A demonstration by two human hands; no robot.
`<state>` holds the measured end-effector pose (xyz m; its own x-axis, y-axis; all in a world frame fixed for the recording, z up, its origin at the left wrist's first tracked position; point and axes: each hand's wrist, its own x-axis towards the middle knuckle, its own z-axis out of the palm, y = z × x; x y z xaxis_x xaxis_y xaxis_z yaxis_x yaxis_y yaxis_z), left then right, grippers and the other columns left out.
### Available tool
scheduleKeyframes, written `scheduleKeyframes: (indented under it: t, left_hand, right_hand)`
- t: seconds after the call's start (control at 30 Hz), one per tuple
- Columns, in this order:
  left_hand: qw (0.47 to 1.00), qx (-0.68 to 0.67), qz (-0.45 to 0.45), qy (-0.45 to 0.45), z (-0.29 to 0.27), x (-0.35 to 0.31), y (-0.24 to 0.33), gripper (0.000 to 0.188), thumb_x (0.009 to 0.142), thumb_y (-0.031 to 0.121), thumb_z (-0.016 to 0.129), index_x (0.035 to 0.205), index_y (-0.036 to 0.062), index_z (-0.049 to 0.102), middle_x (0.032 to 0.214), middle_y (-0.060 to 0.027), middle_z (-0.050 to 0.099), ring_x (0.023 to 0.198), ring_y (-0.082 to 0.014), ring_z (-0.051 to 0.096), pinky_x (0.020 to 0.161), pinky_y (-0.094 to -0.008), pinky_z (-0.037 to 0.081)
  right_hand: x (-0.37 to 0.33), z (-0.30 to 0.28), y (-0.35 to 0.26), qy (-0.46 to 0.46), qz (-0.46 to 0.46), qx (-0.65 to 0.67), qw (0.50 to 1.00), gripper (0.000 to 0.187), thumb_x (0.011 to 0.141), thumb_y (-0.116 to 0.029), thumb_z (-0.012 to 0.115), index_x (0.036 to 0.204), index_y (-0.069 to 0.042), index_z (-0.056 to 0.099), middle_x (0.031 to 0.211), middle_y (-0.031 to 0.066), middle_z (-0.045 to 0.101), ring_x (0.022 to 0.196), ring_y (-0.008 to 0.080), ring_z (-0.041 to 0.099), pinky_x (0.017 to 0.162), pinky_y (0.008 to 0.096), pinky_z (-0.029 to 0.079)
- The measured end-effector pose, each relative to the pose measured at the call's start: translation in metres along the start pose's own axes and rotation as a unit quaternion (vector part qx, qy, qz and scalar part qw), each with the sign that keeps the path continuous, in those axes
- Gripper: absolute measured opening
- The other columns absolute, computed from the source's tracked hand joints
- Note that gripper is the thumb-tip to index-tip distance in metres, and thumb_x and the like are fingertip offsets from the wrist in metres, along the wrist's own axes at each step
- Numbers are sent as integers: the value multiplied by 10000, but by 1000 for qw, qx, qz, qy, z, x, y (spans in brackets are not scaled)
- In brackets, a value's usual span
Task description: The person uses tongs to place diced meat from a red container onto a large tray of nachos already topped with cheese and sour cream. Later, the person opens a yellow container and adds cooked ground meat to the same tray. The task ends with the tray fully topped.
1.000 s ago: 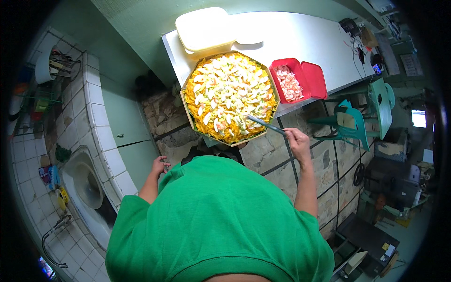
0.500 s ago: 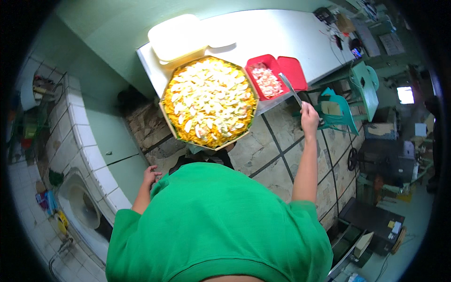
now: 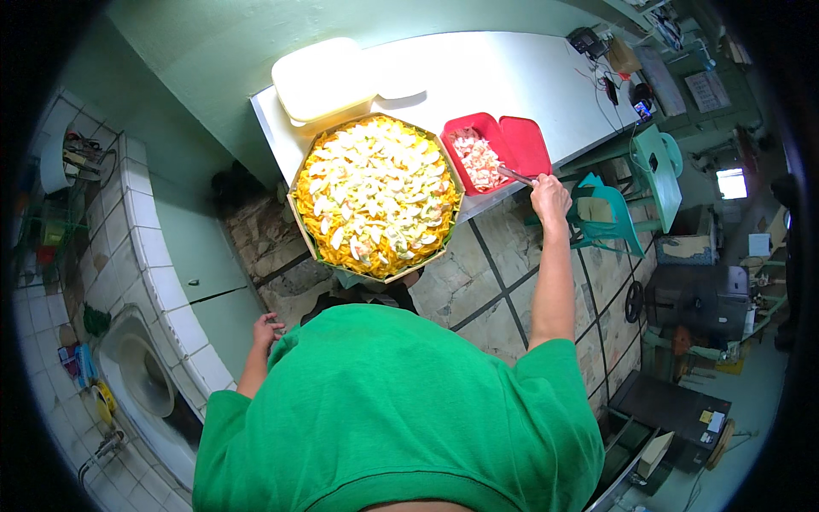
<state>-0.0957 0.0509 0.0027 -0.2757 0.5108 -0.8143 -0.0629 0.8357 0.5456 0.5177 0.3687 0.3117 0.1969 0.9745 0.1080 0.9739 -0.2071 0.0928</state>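
My right hand (image 3: 551, 200) is closed round the handle of a long metal utensil (image 3: 517, 177). Its far end reaches over the near right edge of a red plastic container (image 3: 499, 136), by the pinkish-white food pieces (image 3: 478, 159) inside; whether it touches them is unclear. To the left, an octagonal tray (image 3: 298, 224) overhangs the table's near edge, filled with yellow noodles (image 3: 326, 237) topped with white and pale green slices. Down by my left side, my left hand (image 3: 268, 329) holds nothing, its fingers loosely bent and apart.
A pale lidded tub (image 3: 320, 77) stands behind the tray on the white table (image 3: 486, 68). The red lid (image 3: 525, 145) lies beside the container. At right is a teal chair (image 3: 607, 213); at left, a tiled counter (image 3: 166, 273) with a sink (image 3: 145, 375).
My right hand has lowered the utensil from a raised tilt to nearly level, bringing its end to the red container. The left hand stays by my side.
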Motion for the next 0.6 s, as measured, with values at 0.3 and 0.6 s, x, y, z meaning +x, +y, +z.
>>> scheduleKeyframes:
  t: [0.3, 0.6]
  left_hand:
    - [1000, -23, 1, -15, 2, 6, -1, 508, 831, -78, 303, 1276, 26, 524, 973, -207, 683, 548, -245, 638, 473, -326, 530]
    - [999, -22, -9, -23, 2, -1, 17, 537, 814, -90, 288, 1292, 24, 505, 1002, -217, 673, 573, -273, 656, 491, -338, 555]
  right_hand:
    - [8, 4, -5, -8, -5, 59, 998, 231, 929, -276, 537, 954, -88, 668, 993, 151, 666, 911, 407, 650, 782, 525, 501]
    - [28, 0, 11, 4, -78, -63, 995, 162, 889, -203, 581, 932, -82, 681, 957, 153, 661, 896, 376, 656, 758, 500, 510]
